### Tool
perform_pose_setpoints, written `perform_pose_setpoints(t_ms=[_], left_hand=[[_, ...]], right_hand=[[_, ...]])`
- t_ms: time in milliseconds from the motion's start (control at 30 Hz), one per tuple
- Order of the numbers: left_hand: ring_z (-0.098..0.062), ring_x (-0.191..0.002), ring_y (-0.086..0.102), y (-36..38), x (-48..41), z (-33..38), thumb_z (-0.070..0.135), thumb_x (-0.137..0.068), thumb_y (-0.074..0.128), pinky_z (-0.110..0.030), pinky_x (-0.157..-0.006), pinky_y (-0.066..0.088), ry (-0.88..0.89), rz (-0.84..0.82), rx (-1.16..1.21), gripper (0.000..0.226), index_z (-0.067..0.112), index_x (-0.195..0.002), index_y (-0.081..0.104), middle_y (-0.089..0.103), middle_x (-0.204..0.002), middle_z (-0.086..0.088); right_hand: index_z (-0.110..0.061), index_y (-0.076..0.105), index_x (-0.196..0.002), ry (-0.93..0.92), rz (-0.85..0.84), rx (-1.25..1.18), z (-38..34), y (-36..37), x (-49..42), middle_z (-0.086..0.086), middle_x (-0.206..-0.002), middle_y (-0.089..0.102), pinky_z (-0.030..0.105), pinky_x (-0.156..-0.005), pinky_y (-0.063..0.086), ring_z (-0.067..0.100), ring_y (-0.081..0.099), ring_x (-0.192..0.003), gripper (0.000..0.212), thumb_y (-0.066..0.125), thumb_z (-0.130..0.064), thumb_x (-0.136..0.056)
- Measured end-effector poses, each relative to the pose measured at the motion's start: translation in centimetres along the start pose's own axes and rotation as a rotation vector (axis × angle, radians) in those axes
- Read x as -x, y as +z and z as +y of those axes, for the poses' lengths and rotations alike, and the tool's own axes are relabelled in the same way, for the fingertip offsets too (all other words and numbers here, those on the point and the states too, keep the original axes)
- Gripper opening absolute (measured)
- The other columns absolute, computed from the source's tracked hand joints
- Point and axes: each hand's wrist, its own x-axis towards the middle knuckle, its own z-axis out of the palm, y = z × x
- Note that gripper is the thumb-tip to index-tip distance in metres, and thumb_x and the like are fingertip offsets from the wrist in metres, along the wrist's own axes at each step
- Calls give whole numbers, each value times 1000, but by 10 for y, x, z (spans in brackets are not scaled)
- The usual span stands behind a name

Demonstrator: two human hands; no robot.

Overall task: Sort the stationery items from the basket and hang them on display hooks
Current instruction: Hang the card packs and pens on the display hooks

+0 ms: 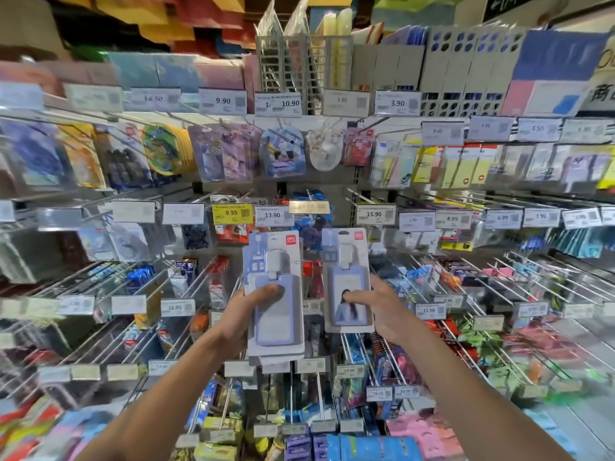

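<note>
My left hand grips a stack of purple card-holder packs, thumb across the front, held upright before the display wall. My right hand holds a single purple card-holder pack with a printed figure on its insert, thumb on the front and fingers behind. The two packs stand side by side, a small gap apart, just under the price tags reading 13.90 and 15.90. No basket is in view.
Rows of metal display hooks jut out from the wall on all sides, many bearing packaged stationery. Price tags line each rail. File boxes and folders sit on the top shelf. Hook ends reach toward my arms below.
</note>
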Motion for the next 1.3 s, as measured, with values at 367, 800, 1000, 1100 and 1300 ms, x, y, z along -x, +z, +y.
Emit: perform_pose_setpoints(t_ms=[367,800,1000,1100,1300], left_hand=[[-14,-74,77,83,-33,24,55,-54,79,-27,-60,59,18,-131,51,41,28,-83,84,79,-85,4],[-29,-74,77,160,-83,62,46,-77,72,-40,-61,62,188,-58,237,25,26,-83,84,78,-85,-7],[-29,-74,75,163,-85,68,48,-78,72,-40,-65,62,158,-48,173,29,23,-86,83,76,-85,-8],[-32,-81,70,162,-88,69,52,-62,80,-42,-76,59,131,-18,125,55,16,-103,73,69,-93,-11],[-26,-75,75,162,-94,78,42,-92,61,-37,-65,62,254,-29,213,30,19,-102,77,76,-88,-7]], right_hand=[[-16,63,-120,14,267,110,-2,-70,2,15,-105,76,57,-88,59,37,71,-98,35,68,5,-92],[-11,64,-119,-49,-28,282,-5,-120,-20,7,-101,77,32,-65,60,19,74,-82,41,70,11,-85],[-6,62,-127,28,-53,242,1,-119,-31,16,-117,73,42,-82,62,35,71,-107,44,70,11,-87],[-11,64,-123,41,-36,236,-1,-119,-32,8,-108,77,28,-55,56,26,75,-93,43,71,10,-85],[-17,67,-111,54,-43,136,1,-118,-41,7,-92,79,31,-52,58,16,76,-70,41,60,17,-88]])
